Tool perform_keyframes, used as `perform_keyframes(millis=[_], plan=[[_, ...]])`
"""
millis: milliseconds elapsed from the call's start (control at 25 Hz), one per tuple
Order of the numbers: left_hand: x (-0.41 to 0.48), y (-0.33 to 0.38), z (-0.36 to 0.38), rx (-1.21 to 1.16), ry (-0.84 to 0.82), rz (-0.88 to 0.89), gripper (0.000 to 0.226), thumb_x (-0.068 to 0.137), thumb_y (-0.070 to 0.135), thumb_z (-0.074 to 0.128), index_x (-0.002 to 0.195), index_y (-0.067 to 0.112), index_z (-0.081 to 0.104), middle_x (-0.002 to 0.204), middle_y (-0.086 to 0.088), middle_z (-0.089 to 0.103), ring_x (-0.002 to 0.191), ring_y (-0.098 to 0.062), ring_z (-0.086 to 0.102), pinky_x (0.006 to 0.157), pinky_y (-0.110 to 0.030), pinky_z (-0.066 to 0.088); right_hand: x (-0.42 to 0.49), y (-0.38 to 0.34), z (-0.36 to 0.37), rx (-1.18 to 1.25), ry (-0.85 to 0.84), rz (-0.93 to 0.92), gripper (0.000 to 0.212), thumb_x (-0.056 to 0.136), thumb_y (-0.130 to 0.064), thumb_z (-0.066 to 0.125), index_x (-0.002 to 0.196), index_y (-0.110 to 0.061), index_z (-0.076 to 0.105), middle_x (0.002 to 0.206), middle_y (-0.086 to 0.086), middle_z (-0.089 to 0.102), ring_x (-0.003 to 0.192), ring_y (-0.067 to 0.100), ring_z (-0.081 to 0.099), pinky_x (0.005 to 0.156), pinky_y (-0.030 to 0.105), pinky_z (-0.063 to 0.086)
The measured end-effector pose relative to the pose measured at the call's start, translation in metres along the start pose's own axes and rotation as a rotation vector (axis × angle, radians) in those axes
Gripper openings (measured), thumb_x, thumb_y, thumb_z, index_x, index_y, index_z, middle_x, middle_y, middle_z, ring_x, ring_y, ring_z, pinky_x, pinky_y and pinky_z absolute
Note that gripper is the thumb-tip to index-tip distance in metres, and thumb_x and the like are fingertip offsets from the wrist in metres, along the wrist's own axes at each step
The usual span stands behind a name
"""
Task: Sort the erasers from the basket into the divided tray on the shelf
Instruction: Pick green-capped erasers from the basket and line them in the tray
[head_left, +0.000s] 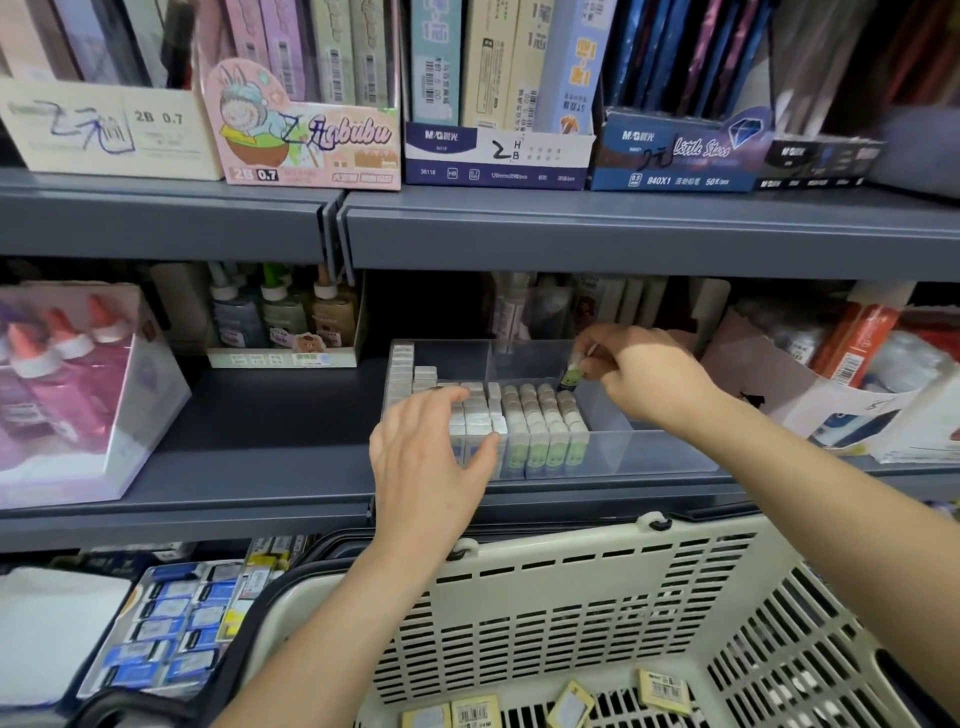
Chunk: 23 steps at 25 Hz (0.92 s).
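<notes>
The right grip (644, 374) pinches a small green-sleeved eraser (573, 370) between thumb and fingertips, just above the right end of the packed rows in the clear plastic divided tray (654, 441). The left grip (426, 457), fingers relaxed and spread, rests on the white erasers (480, 422) packed at the tray's left. Below the grey metal shelf (260, 467), flat yellow-wrapped erasers (665, 691) lie in the cream perforated plastic basket (571, 571).
</notes>
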<state>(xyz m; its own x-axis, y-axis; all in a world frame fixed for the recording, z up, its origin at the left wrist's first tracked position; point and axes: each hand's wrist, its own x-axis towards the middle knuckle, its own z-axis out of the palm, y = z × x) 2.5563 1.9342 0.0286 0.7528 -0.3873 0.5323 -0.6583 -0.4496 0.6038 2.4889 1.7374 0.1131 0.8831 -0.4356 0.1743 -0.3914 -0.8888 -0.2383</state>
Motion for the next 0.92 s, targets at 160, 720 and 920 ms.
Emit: perform_keyframes(millis=[160,720,920], plan=[[-0.001,0.001,-0.001,-0.004,-0.005,0.004,0.043,0.081,0.036,0.065,0.120,0.025,0.053,0.119,0.011,0.055,0.118,-0.010,0.041,0.101,-0.025,0.017,0.007,-0.002,0.006,-0.012,-0.098,0.019,0.022,0.090,-0.007,0.045,0.095,-0.025,0.055,0.096,0.001,0.068,0.090,0.026,0.061,0.076,0.039,0.054],[-0.001,-0.001,0.003,0.008,-0.011,0.038,0.037,0.082,0.035,0.064,0.116,0.025,0.056,0.116,0.011,0.057,0.117,-0.011,0.045,0.101,-0.023,0.014,0.005,0.008,0.029,0.006,-0.094,0.035,0.015,0.091,-0.013,0.046,0.099,-0.018,0.059,0.107,0.010,0.066,0.090,0.029,0.058,0.077,0.032,0.047],[-0.008,0.004,-0.004,-0.005,-0.039,0.036,0.029,0.086,0.030,0.061,0.113,0.021,0.058,0.116,0.008,0.058,0.115,-0.013,0.045,0.103,-0.026,0.017,-0.066,0.006,0.004,0.152,0.061,-0.076,0.017,0.091,-0.021,0.054,0.105,-0.019,0.064,0.099,-0.005,0.067,0.094,0.012,0.060,0.081,0.024,0.045]])
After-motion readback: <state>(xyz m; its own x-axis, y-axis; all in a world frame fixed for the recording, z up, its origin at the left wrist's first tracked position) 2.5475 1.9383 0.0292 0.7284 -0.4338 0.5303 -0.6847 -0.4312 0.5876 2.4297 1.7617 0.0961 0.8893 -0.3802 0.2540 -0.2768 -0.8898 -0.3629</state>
